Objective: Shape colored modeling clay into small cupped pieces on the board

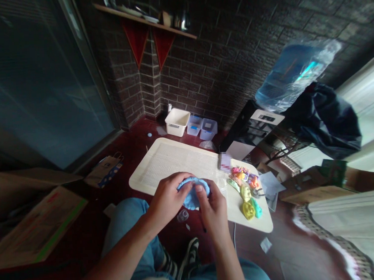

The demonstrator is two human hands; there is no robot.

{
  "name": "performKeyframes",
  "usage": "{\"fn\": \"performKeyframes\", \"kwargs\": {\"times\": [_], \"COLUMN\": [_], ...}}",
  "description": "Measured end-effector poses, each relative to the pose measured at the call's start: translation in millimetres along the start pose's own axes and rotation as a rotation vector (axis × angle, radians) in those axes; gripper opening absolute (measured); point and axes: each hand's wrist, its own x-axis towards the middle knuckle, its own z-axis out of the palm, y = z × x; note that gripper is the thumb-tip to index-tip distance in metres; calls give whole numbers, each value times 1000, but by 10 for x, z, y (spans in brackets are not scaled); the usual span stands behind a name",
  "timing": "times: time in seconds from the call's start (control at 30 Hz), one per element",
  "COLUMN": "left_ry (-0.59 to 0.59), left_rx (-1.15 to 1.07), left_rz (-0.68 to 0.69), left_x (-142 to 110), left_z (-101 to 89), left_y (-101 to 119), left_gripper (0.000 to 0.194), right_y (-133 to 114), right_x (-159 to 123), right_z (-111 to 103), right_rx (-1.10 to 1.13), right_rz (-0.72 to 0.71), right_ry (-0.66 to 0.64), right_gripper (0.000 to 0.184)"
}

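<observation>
Between both hands is a flattened, rounded piece of light-blue modelling clay, held above the near edge of the table. My left hand grips its left side, fingers curled behind and thumb on the inner face. On the right rim, my right hand pinches it with the thumb in front, and its other fingers are mostly hidden behind. The clay looks dished, with an uneven edge. To the right on the tabletop lie colourful clay lumps, a yellow lump and a turquoise lump.
A cream low table carries a textured clear mat and a small packet. Behind it stand a white bin and lidded blue boxes. A water dispenser is at back right; cardboard boxes lie left.
</observation>
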Motion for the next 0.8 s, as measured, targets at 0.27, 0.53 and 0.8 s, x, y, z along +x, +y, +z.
{"fn": "performKeyframes", "kwargs": {"times": [0.27, 0.53, 0.8], "left_ry": [35, 54, -54], "left_rx": [5, 63, 78], "left_rz": [15, 43, 206], "left_x": [-59, -77, -26], "left_z": [26, -10, -73], "left_y": [23, 40, 43], "left_gripper": [13, 18, 23], "right_y": [-48, -16, -31], "right_x": [15, -38, -6], "right_z": [-23, -80, -133], "right_rx": [-177, -171, -237], "right_rz": [-108, -105, -156], "right_ry": [39, 54, -45], "right_gripper": [29, 32, 28]}}
